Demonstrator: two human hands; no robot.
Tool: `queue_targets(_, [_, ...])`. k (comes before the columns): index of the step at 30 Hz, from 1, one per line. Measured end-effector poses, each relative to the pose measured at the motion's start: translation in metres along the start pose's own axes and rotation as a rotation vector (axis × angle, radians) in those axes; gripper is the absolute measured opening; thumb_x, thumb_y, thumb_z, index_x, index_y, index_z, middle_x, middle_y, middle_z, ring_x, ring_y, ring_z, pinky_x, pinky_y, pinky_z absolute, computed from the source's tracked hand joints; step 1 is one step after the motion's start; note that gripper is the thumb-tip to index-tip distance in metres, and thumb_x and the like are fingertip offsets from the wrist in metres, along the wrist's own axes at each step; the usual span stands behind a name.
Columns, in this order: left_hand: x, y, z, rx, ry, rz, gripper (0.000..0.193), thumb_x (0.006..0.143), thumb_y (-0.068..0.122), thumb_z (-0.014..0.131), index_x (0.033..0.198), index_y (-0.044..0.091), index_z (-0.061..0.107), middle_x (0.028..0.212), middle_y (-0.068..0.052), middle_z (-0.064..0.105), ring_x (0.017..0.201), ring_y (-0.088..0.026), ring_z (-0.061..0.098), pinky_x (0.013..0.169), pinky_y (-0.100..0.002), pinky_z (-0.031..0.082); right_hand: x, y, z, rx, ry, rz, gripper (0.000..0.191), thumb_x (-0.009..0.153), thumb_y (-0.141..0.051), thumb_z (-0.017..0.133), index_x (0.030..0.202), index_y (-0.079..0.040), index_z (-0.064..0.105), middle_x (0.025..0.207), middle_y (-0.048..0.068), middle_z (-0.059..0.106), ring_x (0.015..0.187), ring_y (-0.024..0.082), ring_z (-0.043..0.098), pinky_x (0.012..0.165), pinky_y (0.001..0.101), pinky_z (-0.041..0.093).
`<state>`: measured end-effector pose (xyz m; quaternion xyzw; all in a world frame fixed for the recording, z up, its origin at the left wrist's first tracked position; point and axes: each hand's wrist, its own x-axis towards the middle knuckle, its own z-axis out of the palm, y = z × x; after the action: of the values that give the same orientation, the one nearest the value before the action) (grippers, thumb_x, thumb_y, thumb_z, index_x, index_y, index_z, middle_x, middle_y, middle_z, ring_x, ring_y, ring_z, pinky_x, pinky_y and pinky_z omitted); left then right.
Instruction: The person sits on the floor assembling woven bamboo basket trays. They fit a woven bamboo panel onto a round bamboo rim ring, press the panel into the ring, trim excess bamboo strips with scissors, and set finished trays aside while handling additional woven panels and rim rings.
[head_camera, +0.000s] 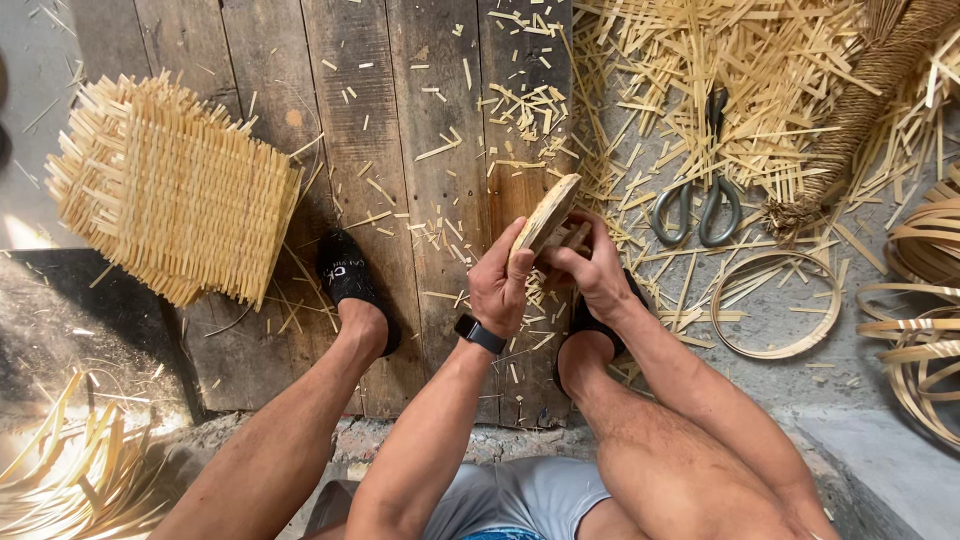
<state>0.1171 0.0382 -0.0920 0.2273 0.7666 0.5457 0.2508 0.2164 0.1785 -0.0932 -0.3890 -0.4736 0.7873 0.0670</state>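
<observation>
A flat oval wooden board (548, 210) stands on edge between both hands, with short pale bamboo strips under it. My left hand (500, 283), with a dark watch on its wrist, grips the board's lower left edge. My right hand (592, 268) is closed on the board's right side and the strips beneath. Both hands hover above my right foot in a black shoe (598, 322). My left foot (352, 285) rests on the wooden planks (400, 130).
A woven bamboo basket piece (170, 190) lies at the left. Grey scissors (700, 195) rest among scattered bamboo offcuts (730, 80) at the upper right. A thin bamboo hoop (776, 304) and several coiled strips (925, 310) sit at the right. A rope-wrapped bundle (860, 100) lies beyond.
</observation>
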Motion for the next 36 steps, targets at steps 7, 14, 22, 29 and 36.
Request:
queue_targets(7, [0.069,-0.065,-0.046,0.08,0.217,-0.556,0.082,0.096,0.073,0.039,0.118,0.003,0.075,0.056,-0.001,0.05,0.049,-0.01,0.045,0.042,-0.027,0.035,-0.008,0.001,-0.037,0.48,-0.24,0.053,0.077,0.083,-0.041,0.07,0.142,0.0,0.043,0.125,0.014,0.061,0.118,0.029,0.062,0.102,0.0489,0.054])
queue_targets(14, [0.099,-0.091,-0.106,-0.451,0.282,-0.6,0.067,0.092,0.058,0.067,0.117,-0.004,0.071,0.098,-0.003,0.077,0.083,-0.009,0.074,0.073,-0.031,0.063,-0.018,0.009,-0.076,0.621,-0.062,-0.063,0.061,0.094,-0.035,0.065,0.142,0.0,0.055,0.134,0.016,0.062,0.125,0.032,0.061,0.11,0.0511,0.05])
queue_targets(22, [0.065,-0.095,-0.129,-0.062,0.074,-0.748,0.031,0.09,0.016,0.072,0.11,-0.007,0.07,0.081,-0.012,0.073,0.06,-0.016,0.068,0.049,-0.03,0.059,-0.028,0.013,-0.083,0.626,0.035,-0.006,0.054,0.092,-0.035,0.061,0.137,-0.005,0.057,0.129,0.015,0.065,0.118,0.037,0.063,0.095,0.0637,0.055])
queue_targets(29, [0.069,-0.094,-0.126,0.046,0.072,-0.739,0.024,0.092,0.014,0.071,0.1,-0.008,0.07,0.077,-0.014,0.073,0.058,-0.015,0.07,0.051,-0.032,0.063,-0.036,0.02,-0.093,0.507,0.05,-0.047,0.057,0.093,-0.033,0.061,0.14,0.0,0.055,0.133,0.017,0.062,0.125,0.035,0.061,0.105,0.0579,0.052])
queue_targets(36, [0.138,-0.073,-0.135,0.067,-0.028,-0.847,0.022,0.092,0.006,0.063,0.107,-0.01,0.065,0.082,-0.021,0.074,0.058,-0.024,0.074,0.052,-0.036,0.063,-0.041,0.026,-0.112,0.54,0.077,-0.018,0.06,0.092,-0.029,0.063,0.142,0.003,0.054,0.134,0.019,0.063,0.123,0.037,0.061,0.107,0.0571,0.049])
